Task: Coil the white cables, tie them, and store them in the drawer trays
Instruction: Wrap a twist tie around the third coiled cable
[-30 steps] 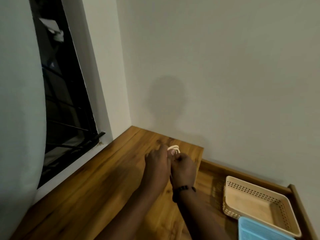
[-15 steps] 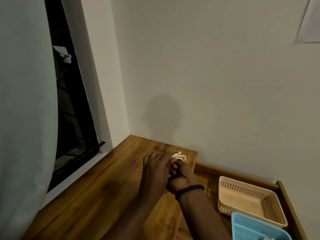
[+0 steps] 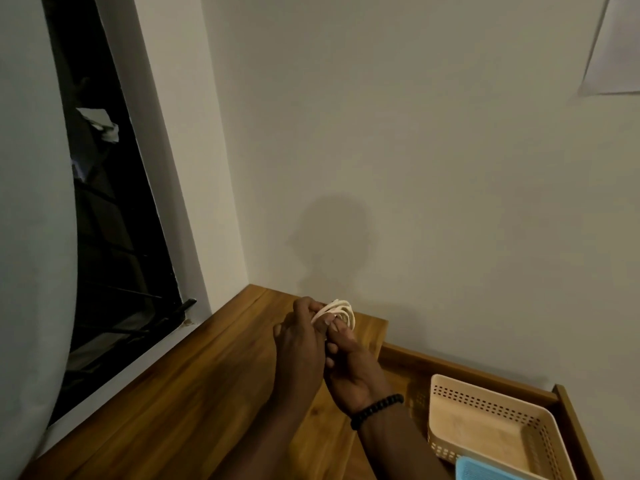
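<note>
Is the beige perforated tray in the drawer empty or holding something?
Empty: the beige tray shows only bare floor; the white cable is coiled in both hands.

Both hands, left hand (image 3: 300, 344) and right hand (image 3: 351, 367), holding a coiled white cable (image 3: 337, 311) over the wooden top (image 3: 180, 403); probably pinching it. Beige tray (image 3: 491, 424) sitting in the drawer (image 3: 568, 410).

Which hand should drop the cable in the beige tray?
Probably the right hand. It already grips the coiled cable and is on the side nearer the beige tray in the drawer. The left hand would have to cross over it.
</note>
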